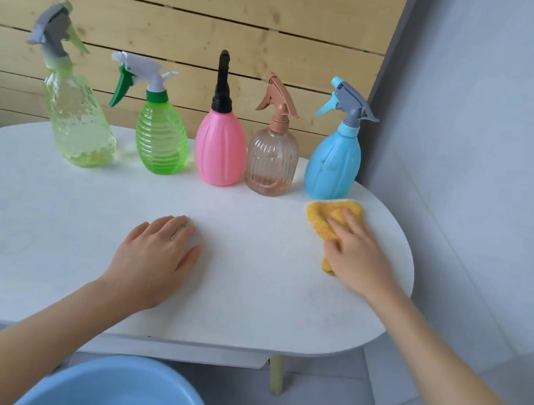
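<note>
- The fingers [347,223] of the right hand [359,257] lie stretched out flat on a yellow cloth [320,219]. They press it to the table [243,303] and do not clutch it. With no grip, the cloth could bunch up or slip out from under the palm on a fast stroke.
- The cloth sits near the table's rounded right end, close to the back edge, and its far border is just in front of the blue spray bottle [333,163]. A push further back would likely bump that bottle. It looks light and tall, so it could tip or skid towards the right edge.
- The ribbed peach spray bottle [271,165] stands just beside the blue one, and a knock could carry on into it and down the back row.
- A sweep to the right might take the cloth over the rounded edge.
- The left hand [154,254] rests open, palm down, near the middle of the table, towards the front edge. Leaning hard on it could rock the table and shake the bottles.
- A blue basin [125,396] sits below the front edge, where a bottle that rolled forward could land.
</note>
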`<state>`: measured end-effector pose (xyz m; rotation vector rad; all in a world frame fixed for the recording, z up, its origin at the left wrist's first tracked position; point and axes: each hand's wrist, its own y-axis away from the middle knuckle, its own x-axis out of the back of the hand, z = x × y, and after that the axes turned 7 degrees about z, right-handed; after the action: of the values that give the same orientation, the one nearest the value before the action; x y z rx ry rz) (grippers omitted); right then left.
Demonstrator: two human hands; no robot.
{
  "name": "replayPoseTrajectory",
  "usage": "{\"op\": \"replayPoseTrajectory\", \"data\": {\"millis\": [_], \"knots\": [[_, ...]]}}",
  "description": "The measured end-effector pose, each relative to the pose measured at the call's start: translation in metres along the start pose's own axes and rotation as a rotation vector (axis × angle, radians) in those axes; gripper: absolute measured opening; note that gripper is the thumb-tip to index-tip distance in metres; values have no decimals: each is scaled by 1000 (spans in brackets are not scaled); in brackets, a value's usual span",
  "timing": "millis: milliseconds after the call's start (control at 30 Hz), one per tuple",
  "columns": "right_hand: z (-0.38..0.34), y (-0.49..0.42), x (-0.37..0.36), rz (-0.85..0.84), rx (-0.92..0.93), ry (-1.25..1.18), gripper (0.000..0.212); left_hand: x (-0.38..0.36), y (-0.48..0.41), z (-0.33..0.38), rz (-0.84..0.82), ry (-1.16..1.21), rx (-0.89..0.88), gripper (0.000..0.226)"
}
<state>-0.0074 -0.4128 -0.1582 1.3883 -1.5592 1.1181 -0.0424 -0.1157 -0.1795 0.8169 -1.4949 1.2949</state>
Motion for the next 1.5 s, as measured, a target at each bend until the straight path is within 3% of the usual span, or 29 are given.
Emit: {"op": "replayPoseTrajectory", "data": {"millis": [100,233,533,733,967,1067,1267,1333,1500], "knots": [[12,8,5,42,-154,42,51,-1,1,-1,-7,60,23,59],[-20,17,-9,79,-199,106,51,2,9,-12,1,60,46,66],[-189,22,-69,-13,102,62,52,29,55,-110,36,64,301,85],[-300,16,-108,-75,215,44,54,42,81,-179,-7,0,464,56],[-409,14,-148,-132,381,6,52,43,105,-248,51,-33,650,62],[-450,14,-160,-153,514,-18,50,45,113,-266,80,120,785,53],[-488,25,-167,-310,744,-72,48,61,119,-273,227,827,995,38],[-482,34,-165,-347,797,-103,48,61,117,-270,289,866,1031,33],[-445,54,-149,-373,930,-77,59,52,117,-243,312,684,980,36]]}}
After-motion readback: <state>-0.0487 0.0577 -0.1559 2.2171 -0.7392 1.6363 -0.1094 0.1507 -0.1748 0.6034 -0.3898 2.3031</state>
